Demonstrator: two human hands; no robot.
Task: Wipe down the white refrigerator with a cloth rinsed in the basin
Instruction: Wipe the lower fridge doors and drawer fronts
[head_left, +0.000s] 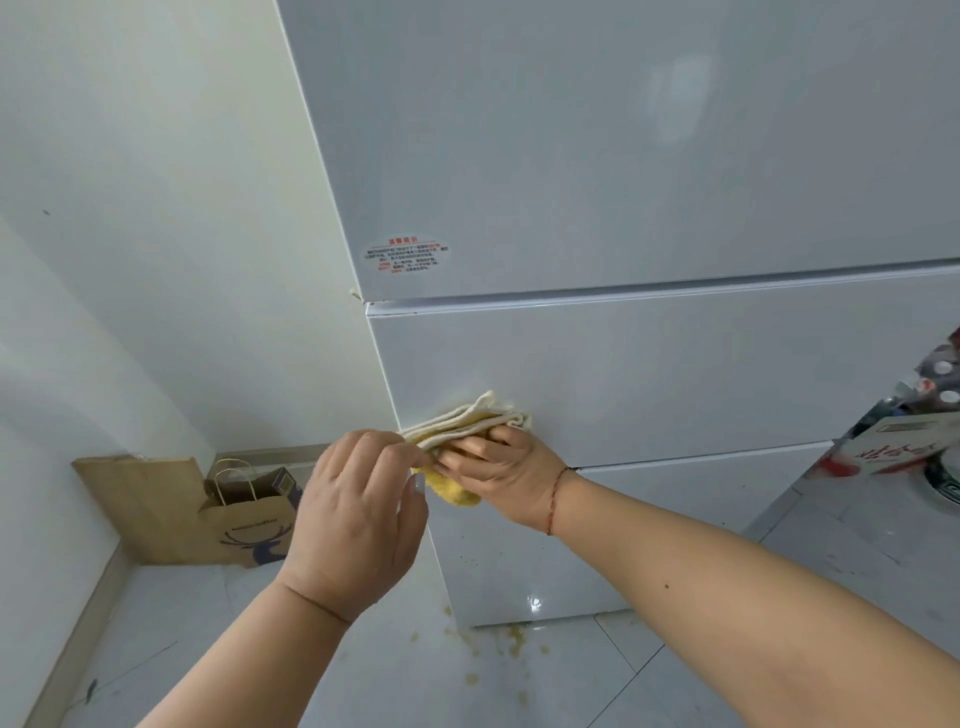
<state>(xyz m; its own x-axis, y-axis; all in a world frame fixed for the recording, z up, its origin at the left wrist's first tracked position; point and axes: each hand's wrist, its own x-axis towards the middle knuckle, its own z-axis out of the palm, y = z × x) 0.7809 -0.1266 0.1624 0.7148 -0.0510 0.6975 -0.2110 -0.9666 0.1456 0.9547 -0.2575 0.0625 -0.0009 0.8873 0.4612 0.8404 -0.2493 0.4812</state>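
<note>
The white refrigerator fills the upper right, with a round red-lettered sticker low on its top door. A folded yellow and cream cloth lies against the left edge of the middle drawer front. My right hand grips the cloth and presses it to the drawer. My left hand pinches the cloth's left end with its fingertips. The basin is out of sight.
A brown paper bag and a flat cardboard sheet lean in the corner at the left wall. Yellowish stains spot the tiled floor below the refrigerator. Boxes and bottles crowd a surface at the right edge.
</note>
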